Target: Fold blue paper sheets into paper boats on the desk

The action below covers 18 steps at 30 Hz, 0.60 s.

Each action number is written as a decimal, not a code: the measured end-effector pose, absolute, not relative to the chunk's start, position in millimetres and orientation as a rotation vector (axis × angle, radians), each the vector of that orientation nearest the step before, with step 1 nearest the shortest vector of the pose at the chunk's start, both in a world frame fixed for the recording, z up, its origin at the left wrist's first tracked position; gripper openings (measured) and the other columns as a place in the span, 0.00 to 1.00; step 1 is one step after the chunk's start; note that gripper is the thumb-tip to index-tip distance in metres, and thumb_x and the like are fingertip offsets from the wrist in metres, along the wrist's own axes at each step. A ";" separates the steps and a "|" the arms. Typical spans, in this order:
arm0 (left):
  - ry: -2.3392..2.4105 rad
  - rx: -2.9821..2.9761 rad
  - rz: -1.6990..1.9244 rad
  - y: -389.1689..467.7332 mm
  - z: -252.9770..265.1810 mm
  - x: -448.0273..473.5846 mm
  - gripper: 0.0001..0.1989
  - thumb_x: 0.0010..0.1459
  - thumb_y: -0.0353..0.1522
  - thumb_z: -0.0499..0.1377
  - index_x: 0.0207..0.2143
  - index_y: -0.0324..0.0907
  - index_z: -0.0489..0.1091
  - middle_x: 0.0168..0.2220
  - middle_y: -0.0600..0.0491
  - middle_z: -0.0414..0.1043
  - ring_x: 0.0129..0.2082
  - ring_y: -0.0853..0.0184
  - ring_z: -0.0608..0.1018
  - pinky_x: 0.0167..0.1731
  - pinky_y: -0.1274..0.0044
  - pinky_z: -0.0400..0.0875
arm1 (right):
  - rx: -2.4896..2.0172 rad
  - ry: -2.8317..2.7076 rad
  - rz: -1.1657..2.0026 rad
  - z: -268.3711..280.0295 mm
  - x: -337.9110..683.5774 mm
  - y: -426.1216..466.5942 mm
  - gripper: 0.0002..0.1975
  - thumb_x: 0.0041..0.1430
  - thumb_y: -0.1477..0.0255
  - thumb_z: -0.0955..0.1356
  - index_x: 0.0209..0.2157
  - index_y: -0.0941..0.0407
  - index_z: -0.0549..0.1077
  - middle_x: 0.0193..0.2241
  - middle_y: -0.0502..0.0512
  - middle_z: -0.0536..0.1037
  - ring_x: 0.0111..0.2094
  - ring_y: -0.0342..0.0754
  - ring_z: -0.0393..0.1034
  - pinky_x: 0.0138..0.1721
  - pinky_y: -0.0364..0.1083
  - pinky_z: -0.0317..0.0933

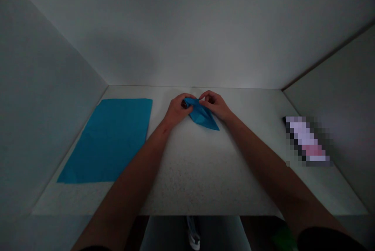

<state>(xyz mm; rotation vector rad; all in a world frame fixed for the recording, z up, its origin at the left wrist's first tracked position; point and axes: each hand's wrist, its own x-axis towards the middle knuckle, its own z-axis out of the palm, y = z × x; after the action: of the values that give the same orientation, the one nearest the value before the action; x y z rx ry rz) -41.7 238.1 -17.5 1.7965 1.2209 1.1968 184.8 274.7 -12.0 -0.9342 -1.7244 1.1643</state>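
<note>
A small folded piece of blue paper (pixel 202 116) is held between my two hands over the back middle of the white table. My left hand (pixel 179 108) pinches its left end, with the thumb on the near side and the fingers curled behind. At the paper's upper edge, my right hand (pixel 215 104) has its thumb and forefinger pinched together on the paper. One pointed corner of the paper sticks out to the lower right, below my right hand. My fingers partly hide the folds at the top.
Blue paper sheets (pixel 114 137) lie flat on the left of the table (pixel 199 180). A blurred-out device with a dark edge (pixel 307 141) lies at the right, by the side wall. White walls enclose the table at the back, left and right.
</note>
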 end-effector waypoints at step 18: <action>1.294 1.683 1.242 243.7 -26.3 -42.7 0.14 0.63 0.29 0.68 0.51 0.44 0.78 0.47 0.47 0.86 0.41 0.65 0.86 0.44 0.72 0.82 | -0.906 -1.793 1.083 -23.4 184.8 281.5 0.08 0.60 0.65 0.71 0.41 0.50 0.77 0.28 0.46 0.69 0.28 0.46 0.62 0.32 0.47 0.55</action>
<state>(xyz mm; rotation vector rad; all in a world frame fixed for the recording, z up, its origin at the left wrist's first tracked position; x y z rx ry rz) -42.7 243.7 -26.3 1.6831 1.2936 1.2423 184.8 281.5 -23.4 -0.9063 -1.7928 1.0826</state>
